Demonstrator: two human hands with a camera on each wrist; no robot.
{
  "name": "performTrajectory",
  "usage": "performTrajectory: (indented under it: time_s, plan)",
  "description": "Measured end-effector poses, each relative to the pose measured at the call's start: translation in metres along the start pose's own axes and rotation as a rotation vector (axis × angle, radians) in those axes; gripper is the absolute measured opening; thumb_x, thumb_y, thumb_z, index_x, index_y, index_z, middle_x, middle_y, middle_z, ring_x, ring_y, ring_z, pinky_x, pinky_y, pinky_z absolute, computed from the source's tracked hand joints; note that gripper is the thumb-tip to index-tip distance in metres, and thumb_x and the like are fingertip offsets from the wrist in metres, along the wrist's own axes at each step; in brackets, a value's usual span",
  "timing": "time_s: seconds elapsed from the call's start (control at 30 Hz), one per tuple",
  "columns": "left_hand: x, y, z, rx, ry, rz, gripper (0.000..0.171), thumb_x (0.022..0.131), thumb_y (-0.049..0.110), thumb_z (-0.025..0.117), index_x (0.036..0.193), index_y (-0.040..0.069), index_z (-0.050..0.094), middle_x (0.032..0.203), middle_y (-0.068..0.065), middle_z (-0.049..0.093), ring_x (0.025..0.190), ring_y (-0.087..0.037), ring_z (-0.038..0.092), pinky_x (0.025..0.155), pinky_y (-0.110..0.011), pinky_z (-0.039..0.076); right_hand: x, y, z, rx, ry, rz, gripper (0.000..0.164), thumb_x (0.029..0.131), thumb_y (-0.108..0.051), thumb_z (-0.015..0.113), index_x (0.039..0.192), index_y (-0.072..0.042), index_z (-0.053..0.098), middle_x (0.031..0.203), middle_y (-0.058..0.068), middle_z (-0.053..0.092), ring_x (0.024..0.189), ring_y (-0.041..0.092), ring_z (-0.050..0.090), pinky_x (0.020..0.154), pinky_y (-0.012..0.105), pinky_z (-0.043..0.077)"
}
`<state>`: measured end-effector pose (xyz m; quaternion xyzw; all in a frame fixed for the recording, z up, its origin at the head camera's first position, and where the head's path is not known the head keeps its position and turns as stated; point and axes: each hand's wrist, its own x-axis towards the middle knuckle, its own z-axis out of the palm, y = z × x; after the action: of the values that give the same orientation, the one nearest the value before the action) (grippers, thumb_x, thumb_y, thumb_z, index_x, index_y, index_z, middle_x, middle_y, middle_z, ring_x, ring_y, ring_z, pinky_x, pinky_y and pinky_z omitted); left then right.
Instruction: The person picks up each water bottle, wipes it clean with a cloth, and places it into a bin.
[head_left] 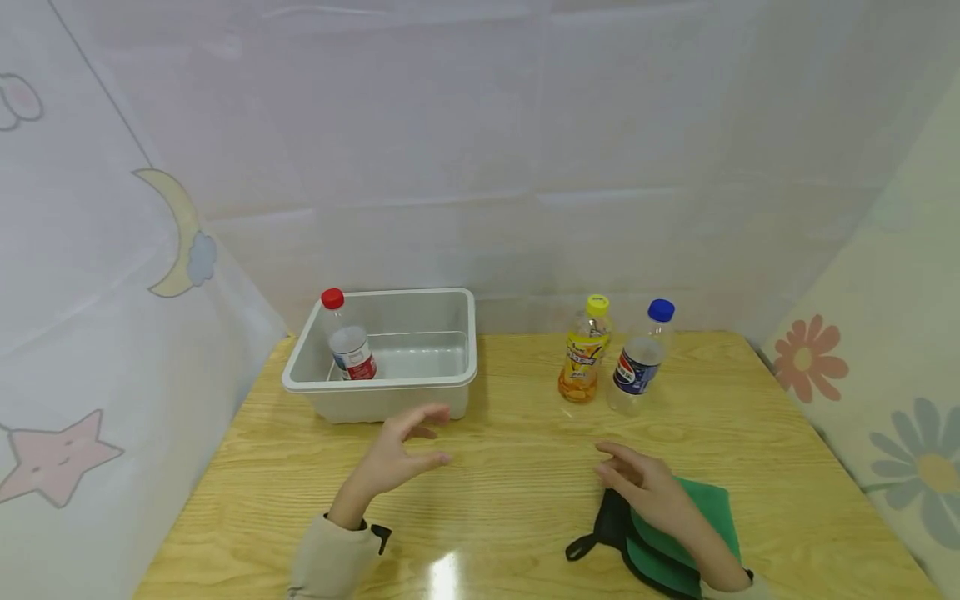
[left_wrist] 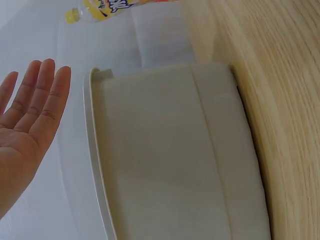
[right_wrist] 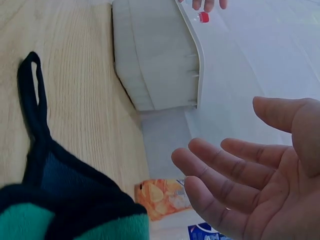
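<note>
My left hand [head_left: 393, 454] hovers in front of a white plastic bin [head_left: 390, 400], fingers relaxed and holding nothing. Inside the bin leans a clear bottle [head_left: 351, 350] with a red cap. To the right, my right hand [head_left: 652, 492] hangs loosely above a folded green cloth [head_left: 708, 504] with black edging and a black hanging loop [head_left: 581, 546]; its palm is bare in the right wrist view. Behind that hand stand a yellow-capped bottle [head_left: 583, 354] with some orange liquid and a blue-capped Pepsi bottle [head_left: 637, 367]. Part of the cloth is hidden under my right hand and forearm.
Everything rests on a light wooden table [head_left: 495, 475]. A pale curtain [head_left: 510, 167] hangs behind it, and printed sheets with a star [head_left: 60, 457] and flowers [head_left: 802, 358] flank the sides. The bin stands near the table's back left edge.
</note>
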<state>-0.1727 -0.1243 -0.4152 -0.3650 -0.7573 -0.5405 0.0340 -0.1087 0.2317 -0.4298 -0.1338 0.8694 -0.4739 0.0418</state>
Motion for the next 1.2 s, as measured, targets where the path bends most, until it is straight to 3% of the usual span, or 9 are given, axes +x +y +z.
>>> performTrajectory:
  time_s: [0.2, 0.37, 0.5, 0.67, 0.77, 0.9, 1.03, 1.2]
  plan:
    - [0.003, 0.009, 0.007, 0.013, -0.017, -0.022, 0.054, 0.069, -0.009, 0.073, 0.118, -0.011, 0.05, 0.109, -0.024, 0.058, 0.097, -0.037, 0.055, 0.076, -0.048, 0.05, -0.008, 0.008, -0.009, -0.157, 0.033, 0.008, 0.043, 0.09, -0.024, 0.058, 0.123, 0.003, 0.051, 0.099, 0.01, 0.065, 0.082, 0.017, 0.063, 0.064, 0.026, 0.051]
    - [0.006, 0.028, 0.008, 0.016, -0.032, -0.054, 0.052, 0.069, -0.009, 0.072, 0.116, -0.014, 0.05, 0.107, -0.026, 0.058, 0.097, -0.041, 0.054, 0.076, -0.05, 0.05, -0.015, 0.016, -0.016, -0.329, 0.002, 0.077, 0.064, 0.078, -0.035, 0.07, 0.125, 0.002, 0.05, 0.108, 0.017, 0.061, 0.087, 0.027, 0.061, 0.068, 0.038, 0.052]
    - [0.006, 0.031, 0.009, 0.033, -0.041, -0.064, 0.051, 0.07, -0.008, 0.072, 0.116, -0.012, 0.05, 0.106, -0.024, 0.058, 0.096, -0.04, 0.055, 0.076, -0.049, 0.05, -0.021, 0.025, -0.019, -0.478, -0.06, 0.093, 0.079, 0.068, -0.044, 0.076, 0.127, 0.002, 0.05, 0.116, 0.024, 0.055, 0.098, 0.04, 0.055, 0.075, 0.05, 0.049]
    - [0.009, 0.031, 0.013, 0.046, -0.059, -0.057, 0.051, 0.071, -0.006, 0.073, 0.117, -0.012, 0.051, 0.107, -0.024, 0.058, 0.097, -0.039, 0.055, 0.077, -0.048, 0.05, -0.027, 0.04, -0.018, -0.609, -0.149, 0.103, 0.096, 0.058, -0.055, 0.076, 0.129, 0.001, 0.047, 0.122, 0.028, 0.048, 0.106, 0.049, 0.046, 0.074, 0.055, 0.047]
    - [0.012, 0.028, 0.017, 0.051, -0.08, -0.058, 0.053, 0.071, -0.005, 0.073, 0.118, -0.012, 0.05, 0.109, -0.025, 0.058, 0.098, -0.039, 0.055, 0.078, -0.046, 0.051, -0.029, 0.049, -0.016, -0.649, -0.181, 0.134, 0.105, 0.054, -0.06, 0.075, 0.132, 0.001, 0.043, 0.127, 0.029, 0.043, 0.11, 0.051, 0.041, 0.074, 0.06, 0.044]
    - [0.018, 0.01, 0.025, 0.064, -0.099, -0.058, 0.057, 0.071, -0.003, 0.074, 0.122, -0.009, 0.048, 0.111, -0.023, 0.057, 0.1, -0.038, 0.054, 0.079, -0.044, 0.051, -0.031, 0.058, -0.012, -0.705, -0.196, 0.168, 0.114, 0.048, -0.065, 0.073, 0.134, 0.001, 0.04, 0.132, 0.029, 0.038, 0.114, 0.051, 0.036, 0.073, 0.066, 0.04]
    - [0.028, -0.005, 0.033, 0.076, -0.109, -0.046, 0.059, 0.073, 0.001, 0.075, 0.125, -0.004, 0.048, 0.115, -0.019, 0.057, 0.102, -0.033, 0.055, 0.08, -0.04, 0.051, -0.031, 0.062, -0.009, -0.754, -0.183, 0.153, 0.117, 0.044, -0.067, 0.072, 0.133, 0.001, 0.041, 0.132, 0.028, 0.038, 0.114, 0.051, 0.036, 0.072, 0.066, 0.04]
    - [0.045, -0.008, 0.042, 0.081, -0.128, -0.029, 0.06, 0.076, 0.01, 0.075, 0.128, 0.002, 0.047, 0.119, -0.013, 0.055, 0.105, -0.028, 0.054, 0.082, -0.032, 0.05, -0.03, 0.063, -0.006, -0.778, -0.167, 0.131, 0.115, 0.043, -0.066, 0.074, 0.131, 0.002, 0.043, 0.131, 0.028, 0.039, 0.113, 0.05, 0.038, 0.07, 0.064, 0.042]
